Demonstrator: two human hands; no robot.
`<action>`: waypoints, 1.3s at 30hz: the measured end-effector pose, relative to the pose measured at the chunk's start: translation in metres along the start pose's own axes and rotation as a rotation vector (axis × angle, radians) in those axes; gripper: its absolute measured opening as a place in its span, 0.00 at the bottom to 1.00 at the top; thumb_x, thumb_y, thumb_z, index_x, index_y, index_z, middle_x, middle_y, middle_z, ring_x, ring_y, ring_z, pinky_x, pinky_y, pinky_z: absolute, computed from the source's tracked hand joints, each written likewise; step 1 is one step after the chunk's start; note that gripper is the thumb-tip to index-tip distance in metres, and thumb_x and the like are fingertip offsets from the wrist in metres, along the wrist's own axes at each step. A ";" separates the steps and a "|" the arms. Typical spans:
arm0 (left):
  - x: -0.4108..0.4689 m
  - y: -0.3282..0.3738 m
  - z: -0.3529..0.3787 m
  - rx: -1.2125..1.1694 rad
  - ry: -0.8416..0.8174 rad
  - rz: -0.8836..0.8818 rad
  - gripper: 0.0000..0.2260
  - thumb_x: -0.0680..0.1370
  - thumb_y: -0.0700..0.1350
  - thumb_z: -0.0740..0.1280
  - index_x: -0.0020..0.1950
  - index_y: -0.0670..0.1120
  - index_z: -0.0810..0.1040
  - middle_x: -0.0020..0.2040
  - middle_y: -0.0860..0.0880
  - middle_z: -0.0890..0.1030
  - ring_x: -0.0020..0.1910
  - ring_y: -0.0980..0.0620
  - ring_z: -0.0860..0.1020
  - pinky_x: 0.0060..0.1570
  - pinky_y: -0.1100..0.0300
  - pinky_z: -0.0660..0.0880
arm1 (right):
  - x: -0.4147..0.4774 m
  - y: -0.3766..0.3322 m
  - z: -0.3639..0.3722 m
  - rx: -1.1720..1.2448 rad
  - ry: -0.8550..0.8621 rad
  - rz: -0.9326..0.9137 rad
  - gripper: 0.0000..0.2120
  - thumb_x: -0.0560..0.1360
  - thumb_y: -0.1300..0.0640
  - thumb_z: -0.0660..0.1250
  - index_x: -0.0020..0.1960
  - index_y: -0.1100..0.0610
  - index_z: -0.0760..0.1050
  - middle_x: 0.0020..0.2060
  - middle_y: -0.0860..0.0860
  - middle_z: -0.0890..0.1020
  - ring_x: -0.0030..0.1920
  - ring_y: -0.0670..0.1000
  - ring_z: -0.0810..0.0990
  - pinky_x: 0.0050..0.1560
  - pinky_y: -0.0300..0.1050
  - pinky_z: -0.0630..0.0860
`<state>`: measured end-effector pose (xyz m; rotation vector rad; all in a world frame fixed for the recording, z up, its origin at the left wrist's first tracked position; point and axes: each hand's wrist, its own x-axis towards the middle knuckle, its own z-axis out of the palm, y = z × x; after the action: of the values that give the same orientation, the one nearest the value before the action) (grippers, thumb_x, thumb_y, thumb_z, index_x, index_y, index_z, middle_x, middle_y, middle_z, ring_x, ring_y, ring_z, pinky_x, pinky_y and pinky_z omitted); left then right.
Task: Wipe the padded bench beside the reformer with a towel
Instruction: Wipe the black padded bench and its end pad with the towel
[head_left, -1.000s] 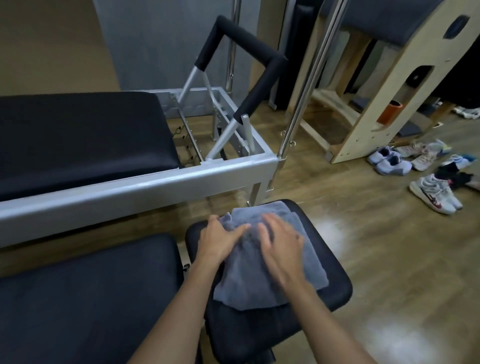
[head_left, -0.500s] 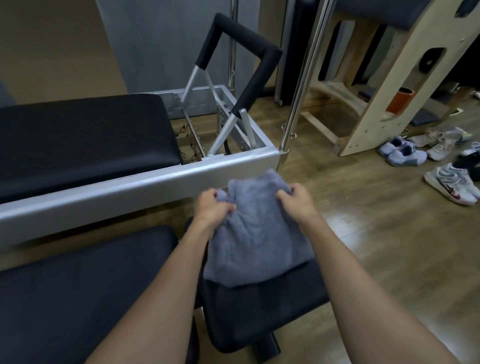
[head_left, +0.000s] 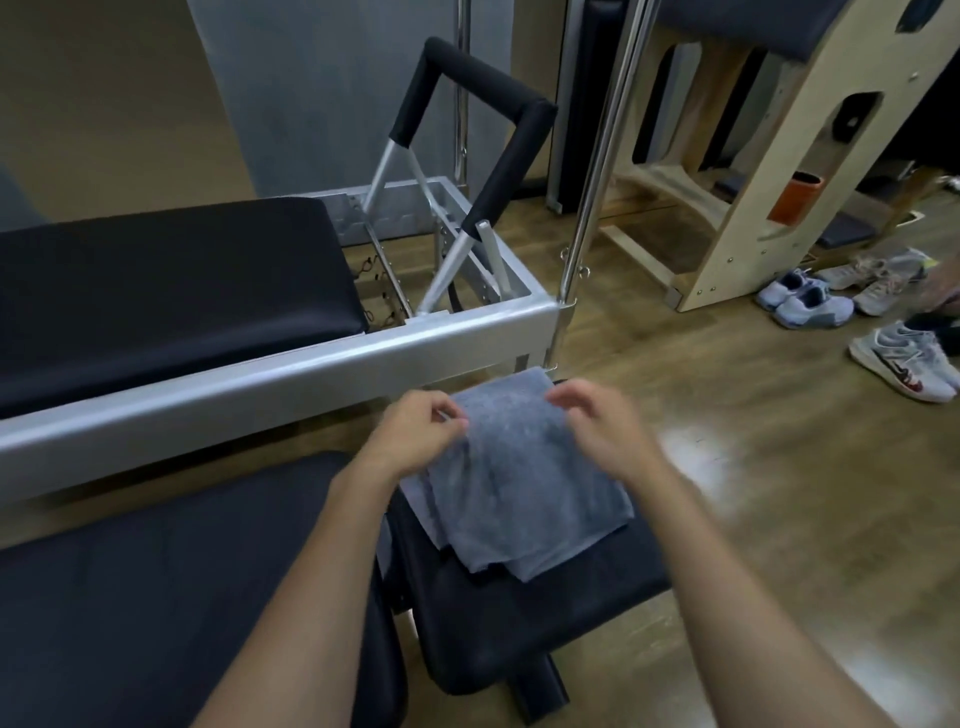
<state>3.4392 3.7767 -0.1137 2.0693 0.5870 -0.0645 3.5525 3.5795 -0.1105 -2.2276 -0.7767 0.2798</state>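
Towel (head_left: 519, 483), grey terry, lies folded in a few layers on the small black padded worktop (head_left: 545, 623). That worktop sits just beside the reformer (head_left: 260, 374), at the corner of the silver frame nearest the footbar (head_left: 483, 67). The towel's far edge almost reaches the reformer's rail, and bare pad shows on the side away from the reformer. A larger black pad (head_left: 156, 597) also runs alongside the reformer, close against the small one.

Both hands are at the towel's edge nearest the reformer. The left hand (head_left: 415, 436) has its grip closed in a pinch on one corner of the cloth. The right hand (head_left: 602, 426) curls its fingers over the other corner, but it's blurred, and I can't tell whether that grip has any cloth in it.

I'd judge the towel light, soft and floppy. Lifted by one corner it would sag and unfold, and it may slide on the smooth upholstery. Better to press a flat palm on the folded stack, or bunch all the layers near the middle, before sweeping the bare pad.
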 end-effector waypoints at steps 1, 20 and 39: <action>0.005 -0.008 0.007 0.043 0.149 -0.017 0.02 0.77 0.45 0.68 0.48 0.51 0.80 0.49 0.49 0.83 0.48 0.52 0.80 0.47 0.55 0.78 | 0.005 -0.003 0.026 -0.085 -0.044 -0.051 0.16 0.78 0.64 0.60 0.63 0.57 0.77 0.62 0.53 0.80 0.64 0.53 0.76 0.66 0.47 0.69; 0.055 -0.075 0.034 0.270 0.479 0.023 0.14 0.81 0.48 0.59 0.41 0.46 0.80 0.43 0.46 0.83 0.47 0.42 0.80 0.50 0.49 0.74 | -0.028 0.075 0.069 -0.736 0.112 0.018 0.31 0.72 0.35 0.53 0.73 0.43 0.65 0.71 0.46 0.71 0.72 0.52 0.67 0.68 0.68 0.57; 0.026 -0.077 0.043 0.338 0.420 0.128 0.22 0.84 0.53 0.50 0.41 0.43 0.76 0.48 0.38 0.82 0.48 0.35 0.78 0.50 0.46 0.71 | -0.049 0.104 0.031 -0.758 0.099 0.047 0.26 0.76 0.44 0.56 0.74 0.45 0.64 0.73 0.48 0.68 0.72 0.55 0.65 0.64 0.64 0.63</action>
<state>3.4371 3.7849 -0.2057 2.4658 0.7322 0.3777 3.5469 3.5119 -0.2083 -2.9379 -0.8700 -0.1361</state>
